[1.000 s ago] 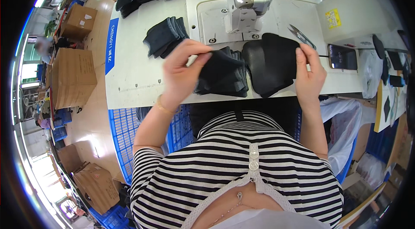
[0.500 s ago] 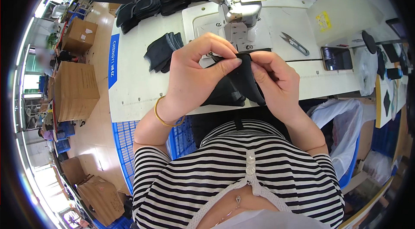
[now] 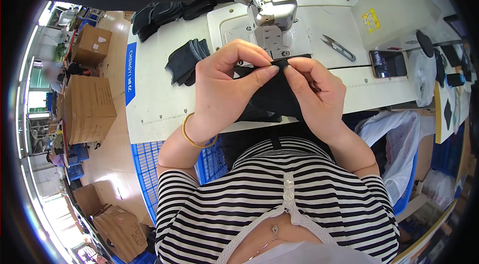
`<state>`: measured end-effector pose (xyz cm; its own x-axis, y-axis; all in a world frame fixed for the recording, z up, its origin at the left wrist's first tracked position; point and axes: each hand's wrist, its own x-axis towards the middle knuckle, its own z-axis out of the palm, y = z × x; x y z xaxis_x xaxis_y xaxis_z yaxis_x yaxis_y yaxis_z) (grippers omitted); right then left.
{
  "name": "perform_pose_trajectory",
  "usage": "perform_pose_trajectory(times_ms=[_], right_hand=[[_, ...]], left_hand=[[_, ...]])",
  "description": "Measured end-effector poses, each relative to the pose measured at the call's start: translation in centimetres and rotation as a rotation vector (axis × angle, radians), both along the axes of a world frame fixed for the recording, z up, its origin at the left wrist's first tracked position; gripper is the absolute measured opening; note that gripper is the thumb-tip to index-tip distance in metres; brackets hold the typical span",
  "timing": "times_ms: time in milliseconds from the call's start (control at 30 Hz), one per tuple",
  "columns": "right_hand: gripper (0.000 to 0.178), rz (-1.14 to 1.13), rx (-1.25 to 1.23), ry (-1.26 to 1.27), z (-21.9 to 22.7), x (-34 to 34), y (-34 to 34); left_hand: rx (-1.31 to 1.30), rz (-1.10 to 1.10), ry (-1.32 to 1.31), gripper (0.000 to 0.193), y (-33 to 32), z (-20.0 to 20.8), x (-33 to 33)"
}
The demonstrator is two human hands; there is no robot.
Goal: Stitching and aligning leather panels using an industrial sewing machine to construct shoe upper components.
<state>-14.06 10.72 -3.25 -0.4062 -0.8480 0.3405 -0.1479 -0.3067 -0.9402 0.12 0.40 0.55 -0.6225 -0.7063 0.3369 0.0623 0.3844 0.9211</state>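
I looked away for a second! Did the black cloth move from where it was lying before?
Yes. The black fabric piece has come off the white table; both hands now pinch it, lifted and folded, near the sewing machine head.

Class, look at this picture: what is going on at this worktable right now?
A person in a striped top sits at a white sewing table and pinches a black fabric piece between the left hand and the right hand, just in front of the sewing machine. A stack of black fabric pieces lies to the left, and thread snips lie to the right.
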Motion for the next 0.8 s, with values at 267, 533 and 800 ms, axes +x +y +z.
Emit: perform_pose_trajectory(times_ms=[267,533,800], right_hand=[[0.011,-0.041,-0.005,0.041,0.1,0.1,-0.1],[0.012,-0.050,0.027,0.068,0.0,-0.1,-0.1],[0.014,-0.023,0.057,0.098,-0.3,-0.5,0.8]], left_hand=[[0.114,-0.032,-0.087,0.011,-0.2,0.1,0.0],[0.088,-0.022,-0.092,0.009,-0.5,-0.1,-0.1],[0.283,0.104,0.085,0.009,-1.9,0.2,0.2]])
